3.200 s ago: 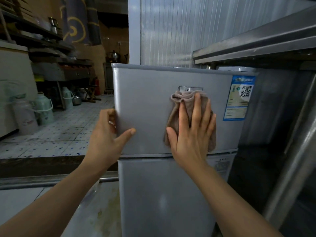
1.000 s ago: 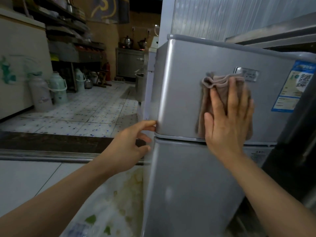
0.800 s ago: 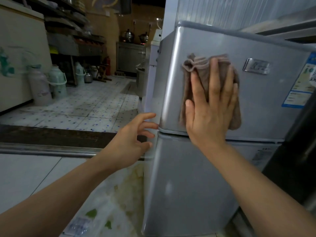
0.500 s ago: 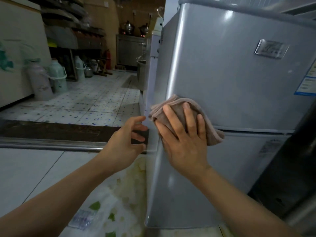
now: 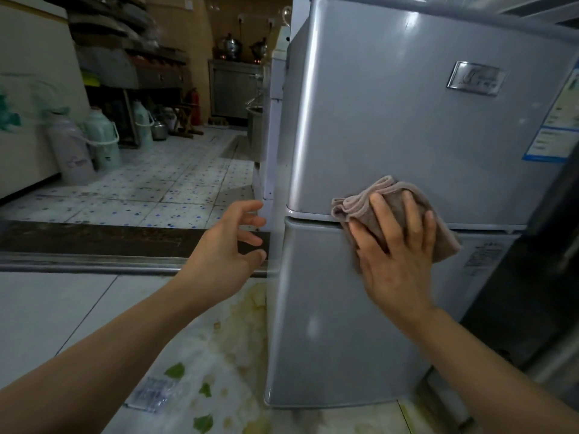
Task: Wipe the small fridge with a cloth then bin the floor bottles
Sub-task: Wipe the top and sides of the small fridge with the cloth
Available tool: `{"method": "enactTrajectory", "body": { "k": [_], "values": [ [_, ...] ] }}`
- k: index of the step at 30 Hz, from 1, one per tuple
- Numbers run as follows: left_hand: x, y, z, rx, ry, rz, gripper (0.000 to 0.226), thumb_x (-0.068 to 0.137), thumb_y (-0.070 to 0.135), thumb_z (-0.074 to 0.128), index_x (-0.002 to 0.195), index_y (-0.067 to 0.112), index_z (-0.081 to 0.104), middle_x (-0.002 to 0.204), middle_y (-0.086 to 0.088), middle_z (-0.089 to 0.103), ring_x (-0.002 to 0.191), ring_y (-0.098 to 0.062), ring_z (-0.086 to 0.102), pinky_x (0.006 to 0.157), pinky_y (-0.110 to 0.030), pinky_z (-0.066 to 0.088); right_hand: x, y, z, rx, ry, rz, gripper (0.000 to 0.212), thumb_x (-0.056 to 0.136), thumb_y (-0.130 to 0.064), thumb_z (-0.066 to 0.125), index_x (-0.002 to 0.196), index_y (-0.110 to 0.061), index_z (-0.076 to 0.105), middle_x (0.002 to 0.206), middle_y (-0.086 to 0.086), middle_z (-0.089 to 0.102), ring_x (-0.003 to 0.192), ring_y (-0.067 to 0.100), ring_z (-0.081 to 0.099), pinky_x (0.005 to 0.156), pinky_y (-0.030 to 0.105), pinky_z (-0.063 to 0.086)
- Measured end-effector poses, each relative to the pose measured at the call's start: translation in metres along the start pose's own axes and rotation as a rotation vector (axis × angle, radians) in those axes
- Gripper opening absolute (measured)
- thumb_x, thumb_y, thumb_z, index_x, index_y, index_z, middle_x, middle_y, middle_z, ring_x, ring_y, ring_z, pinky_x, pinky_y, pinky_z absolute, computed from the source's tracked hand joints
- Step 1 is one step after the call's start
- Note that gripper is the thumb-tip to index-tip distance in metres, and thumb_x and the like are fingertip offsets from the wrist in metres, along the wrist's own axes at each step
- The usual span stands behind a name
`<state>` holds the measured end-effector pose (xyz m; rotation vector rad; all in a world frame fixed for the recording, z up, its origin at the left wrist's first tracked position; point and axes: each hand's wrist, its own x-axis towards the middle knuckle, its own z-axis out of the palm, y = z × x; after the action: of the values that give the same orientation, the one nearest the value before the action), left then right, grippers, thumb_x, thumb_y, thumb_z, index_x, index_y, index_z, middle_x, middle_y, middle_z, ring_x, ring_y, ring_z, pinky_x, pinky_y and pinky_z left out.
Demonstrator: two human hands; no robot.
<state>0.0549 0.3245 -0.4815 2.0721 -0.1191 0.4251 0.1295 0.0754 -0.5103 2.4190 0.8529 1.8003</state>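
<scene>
Your right hand presses the cloth flat-fingered on the small fridge, over the seam between its upper and lower doors. Your left hand hovers just left of the fridge's edge, fingers spread, holding nothing. A crushed clear bottle lies on the stained floor left of the fridge's base.
</scene>
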Motion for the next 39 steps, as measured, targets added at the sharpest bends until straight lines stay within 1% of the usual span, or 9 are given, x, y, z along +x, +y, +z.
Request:
{"method": "enactTrajectory", "body": {
  "k": [3,7,12,17,22,26,33,35,39],
  "values": [
    [-0.001,0.006,0.005,-0.019,0.002,0.016,0.065,0.08,0.003,0.065,0.126,0.039,0.038,0.116,0.017,0.054,0.098,-0.001,0.059,0.082,-0.03,0.054,0.018,-0.035,0.009,0.025,0.015,-0.036,0.06,0.08,-0.022,0.064,0.135,-0.033,0.041,0.151,0.0,0.024,0.139,0.04,0.015,0.112,0.058,0.009],
    [-0.001,0.014,0.013,-0.015,0.014,0.035,0.061,0.078,0.005,0.066,0.122,0.039,0.041,0.111,0.019,0.057,0.096,0.001,0.06,0.079,-0.028,0.054,0.033,-0.053,0.017,0.019,0.083,-0.156,0.056,0.088,-0.023,0.059,0.14,-0.033,0.042,0.151,-0.008,0.028,0.143,0.03,0.017,0.116,0.051,0.011],
    [0.003,0.026,0.021,0.009,0.045,0.06,0.06,0.08,0.01,0.067,0.128,0.036,0.04,0.113,0.018,0.056,0.098,0.001,0.058,0.08,-0.027,0.054,0.001,0.001,0.009,0.002,0.09,-0.137,0.044,0.094,-0.028,0.051,0.137,-0.033,0.045,0.149,-0.006,0.034,0.142,0.028,0.025,0.115,0.05,0.018],
    [0.01,0.042,0.043,-0.05,0.278,0.056,0.029,0.083,0.035,0.065,0.107,0.03,0.05,0.095,0.019,0.058,0.083,0.005,0.057,0.066,-0.014,0.042,-0.027,0.064,0.002,0.033,0.014,-0.103,0.031,0.1,-0.033,0.037,0.128,-0.027,0.046,0.147,0.003,0.033,0.14,0.037,0.024,0.113,0.056,0.017],
    [0.019,0.041,0.054,-0.024,0.365,0.068,0.021,0.086,0.034,0.061,0.096,0.022,0.048,0.081,0.014,0.054,0.065,0.005,0.051,0.059,-0.02,0.04,-0.069,0.117,-0.004,-0.017,0.016,0.297,0.036,0.099,-0.03,0.038,0.131,-0.015,0.04,0.151,0.017,0.023,0.137,0.045,0.024,0.11,0.059,0.024],
    [0.019,0.035,0.058,-0.021,0.384,0.092,0.022,0.087,0.036,0.058,0.097,0.021,0.046,0.081,0.014,0.052,0.064,0.012,0.049,0.058,-0.015,0.04,-0.067,0.096,-0.006,0.105,0.058,0.642,0.042,0.094,-0.021,0.041,0.134,-0.011,0.034,0.152,0.03,0.016,0.139,0.049,0.019,0.11,0.061,0.025],
    [0.021,0.029,0.062,-0.006,0.428,0.089,0.018,0.087,0.036,0.057,0.098,0.024,0.048,0.084,0.013,0.053,0.072,0.007,0.051,0.061,-0.012,0.041,-0.053,0.04,0.008,0.131,0.014,0.412,0.05,0.092,-0.039,0.042,0.138,-0.023,0.031,0.152,0.01,0.018,0.14,0.042,0.014,0.114,0.057,0.012],
    [0.022,0.026,0.062,-0.011,0.448,0.111,0.017,0.088,0.033,0.057,0.098,0.022,0.049,0.083,0.013,0.053,0.071,0.008,0.051,0.059,-0.005,0.039,-0.057,0.058,0.007,0.099,0.046,0.518,0.052,0.091,-0.038,0.044,0.138,-0.019,0.032,0.153,0.017,0.022,0.139,0.043,0.018,0.113,0.057,0.019],
    [0.024,0.021,0.064,-0.025,0.448,0.132,0.015,0.09,0.031,0.057,0.097,0.023,0.046,0.081,0.012,0.05,0.069,0.009,0.05,0.061,-0.017,0.039,-0.05,0.097,0.004,0.261,0.148,0.888,0.061,0.091,-0.033,0.041,0.146,-0.011,0.029,0.152,0.026,0.02,0.138,0.037,0.024,0.111,0.042,0.022]
  ]
}}
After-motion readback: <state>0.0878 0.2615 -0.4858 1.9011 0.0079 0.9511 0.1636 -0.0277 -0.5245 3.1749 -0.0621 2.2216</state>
